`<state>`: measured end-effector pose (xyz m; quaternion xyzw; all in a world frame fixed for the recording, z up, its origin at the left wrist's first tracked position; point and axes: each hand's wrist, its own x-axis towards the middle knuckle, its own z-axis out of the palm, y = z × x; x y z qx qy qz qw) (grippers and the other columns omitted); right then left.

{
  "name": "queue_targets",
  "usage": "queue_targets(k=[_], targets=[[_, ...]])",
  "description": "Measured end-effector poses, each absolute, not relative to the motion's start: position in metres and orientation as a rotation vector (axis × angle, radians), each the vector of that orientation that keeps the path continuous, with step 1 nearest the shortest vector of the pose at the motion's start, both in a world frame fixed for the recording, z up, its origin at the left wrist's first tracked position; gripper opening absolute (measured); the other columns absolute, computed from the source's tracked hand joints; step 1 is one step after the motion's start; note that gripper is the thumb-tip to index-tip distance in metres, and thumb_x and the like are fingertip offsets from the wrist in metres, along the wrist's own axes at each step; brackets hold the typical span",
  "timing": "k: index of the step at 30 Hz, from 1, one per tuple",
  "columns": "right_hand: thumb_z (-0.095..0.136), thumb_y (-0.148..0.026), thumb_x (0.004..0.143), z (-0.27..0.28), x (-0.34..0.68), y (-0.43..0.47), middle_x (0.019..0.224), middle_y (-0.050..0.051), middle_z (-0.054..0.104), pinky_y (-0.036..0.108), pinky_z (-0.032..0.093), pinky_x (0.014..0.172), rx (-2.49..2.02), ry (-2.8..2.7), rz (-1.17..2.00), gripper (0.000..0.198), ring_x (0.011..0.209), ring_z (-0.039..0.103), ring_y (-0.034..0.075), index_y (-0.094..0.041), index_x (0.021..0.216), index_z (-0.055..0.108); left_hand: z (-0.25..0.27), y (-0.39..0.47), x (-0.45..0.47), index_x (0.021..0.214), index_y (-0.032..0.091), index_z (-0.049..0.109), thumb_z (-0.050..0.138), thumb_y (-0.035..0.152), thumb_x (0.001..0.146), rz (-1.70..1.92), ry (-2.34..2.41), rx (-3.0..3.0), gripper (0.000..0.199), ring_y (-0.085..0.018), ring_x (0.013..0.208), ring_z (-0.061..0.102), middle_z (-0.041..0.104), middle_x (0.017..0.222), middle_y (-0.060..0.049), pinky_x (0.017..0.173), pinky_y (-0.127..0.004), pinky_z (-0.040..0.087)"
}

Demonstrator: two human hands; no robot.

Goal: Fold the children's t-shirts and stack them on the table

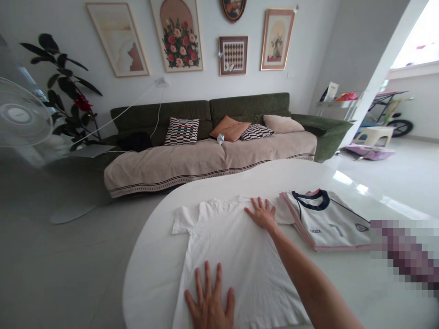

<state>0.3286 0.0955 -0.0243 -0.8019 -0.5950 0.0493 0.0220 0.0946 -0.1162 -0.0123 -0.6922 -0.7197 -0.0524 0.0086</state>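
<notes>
A white T-shirt (236,260) lies spread on the white table (151,260), its neck toward the far edge and its left sleeve reaching out to the side. My left hand (210,301) rests flat on the lower part of the shirt with fingers spread. Near the shirt's right shoulder, my right hand (262,214) presses on the cloth, its fingers also apart. Just right of that hand sits a stack of folded shirts (329,224). A white jersey with a dark collar and the number 7 tops it, with pink edges beneath.
Beyond the table stands a green sofa (336,132) with a beige cover and several cushions. On the left are a fan (24,114) and a dark-leaved plant (65,82). A pixelated patch (408,251) hides something at the table's right side.
</notes>
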Motion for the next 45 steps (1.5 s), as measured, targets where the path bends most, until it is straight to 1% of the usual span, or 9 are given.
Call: queue_targets(k=[5, 9, 13, 17, 22, 27, 35, 39, 45], targets=[[0.01, -0.07, 0.078, -0.018, 0.324, 0.096, 0.148, 0.006, 0.006, 0.059, 0.008, 0.097, -2.477, -1.871, 0.182, 0.075, 0.132, 0.0, 0.033, -0.028, 0.14, 0.012, -0.009, -0.117, 0.095, 0.132, 0.034, 0.032, 0.037, 0.036, 0.082, -0.177, -2.269, -2.185, 0.05, -0.031, 0.132, 0.012, 0.023, 0.143, -0.001, 0.099, -0.061, 0.011], [0.013, -0.068, 0.079, -0.019, 0.309, 0.083, 0.148, 0.006, 0.001, 0.056, 0.006, 0.1, -2.334, -1.998, 0.078, 0.076, 0.133, -0.006, 0.029, -0.023, 0.141, 0.01, -0.011, -0.117, 0.094, 0.132, 0.034, 0.031, 0.037, 0.036, 0.082, -0.191, -2.284, -2.204, 0.05, -0.032, 0.132, 0.012, 0.022, 0.144, -0.001, 0.099, -0.063, 0.01], [0.012, -0.066, 0.081, -0.031, 0.302, 0.065, 0.147, 0.007, 0.007, 0.051, 0.011, 0.102, -2.256, -2.052, 0.115, 0.075, 0.133, -0.001, 0.027, -0.02, 0.141, 0.012, -0.018, -0.116, 0.093, 0.132, 0.035, 0.03, 0.036, 0.036, 0.083, -0.2, -2.267, -2.217, 0.05, -0.033, 0.132, 0.011, 0.021, 0.144, -0.001, 0.098, -0.064, 0.01], [0.014, -0.063, 0.083, -0.032, 0.306, 0.059, 0.146, 0.008, 0.013, 0.049, 0.012, 0.102, -2.269, -2.026, 0.101, 0.07, 0.133, 0.003, 0.025, -0.022, 0.14, 0.014, -0.022, -0.117, 0.091, 0.133, 0.035, 0.028, 0.035, 0.036, 0.083, -0.234, -2.226, -2.215, 0.05, -0.032, 0.133, 0.01, 0.02, 0.145, -0.001, 0.099, -0.063, 0.009], [0.016, -0.061, 0.084, -0.017, 0.304, 0.057, 0.147, 0.009, 0.011, 0.05, 0.011, 0.102, -2.287, -2.037, 0.138, 0.069, 0.134, 0.003, 0.025, -0.021, 0.14, 0.013, -0.022, -0.12, 0.09, 0.134, 0.035, 0.026, 0.034, 0.037, 0.084, -0.297, -2.195, -2.212, 0.05, -0.031, 0.133, 0.009, 0.019, 0.145, -0.001, 0.099, -0.062, 0.009], [0.02, -0.059, 0.085, -0.012, 0.287, 0.004, 0.147, 0.008, 0.007, 0.054, 0.008, 0.102, -2.186, -2.054, 0.055, 0.068, 0.134, 0.0, 0.025, -0.021, 0.14, 0.013, -0.02, -0.12, 0.09, 0.133, 0.034, 0.028, 0.035, 0.036, 0.084, -0.309, -2.206, -2.208, 0.05, -0.031, 0.133, 0.009, 0.019, 0.145, -0.001, 0.099, -0.062, 0.009], [0.021, -0.061, 0.084, -0.031, 0.303, -0.108, 0.146, 0.006, 0.012, 0.055, 0.016, 0.101, -2.185, -1.992, 0.028, 0.067, 0.134, 0.003, 0.026, -0.024, 0.139, 0.018, -0.017, -0.124, 0.092, 0.134, 0.032, 0.029, 0.034, 0.037, 0.085, -0.333, -2.155, -2.209, 0.049, -0.032, 0.133, 0.01, 0.023, 0.144, -0.003, 0.099, -0.063, 0.01], [0.02, -0.06, 0.084, -0.036, 0.316, -0.124, 0.146, 0.005, 0.014, 0.052, 0.019, 0.101, -2.208, -2.001, 0.051, 0.065, 0.134, 0.005, 0.025, -0.025, 0.139, 0.019, -0.015, -0.127, 0.092, 0.134, 0.03, 0.027, 0.035, 0.037, 0.086, -0.345, -2.14, -2.201, 0.05, -0.032, 0.133, 0.008, 0.022, 0.144, -0.004, 0.099, -0.062, 0.011], [0.02, -0.059, 0.084, -0.032, 0.315, -0.125, 0.146, 0.005, 0.015, 0.053, 0.017, 0.102, -2.23, -2.003, 0.048, 0.064, 0.134, 0.007, 0.024, -0.026, 0.139, 0.018, -0.015, -0.129, 0.09, 0.135, 0.03, 0.025, 0.032, 0.038, 0.087, -0.358, -2.13, -2.224, 0.049, -0.033, 0.132, 0.009, 0.02, 0.145, -0.005, 0.098, -0.062, 0.014]])
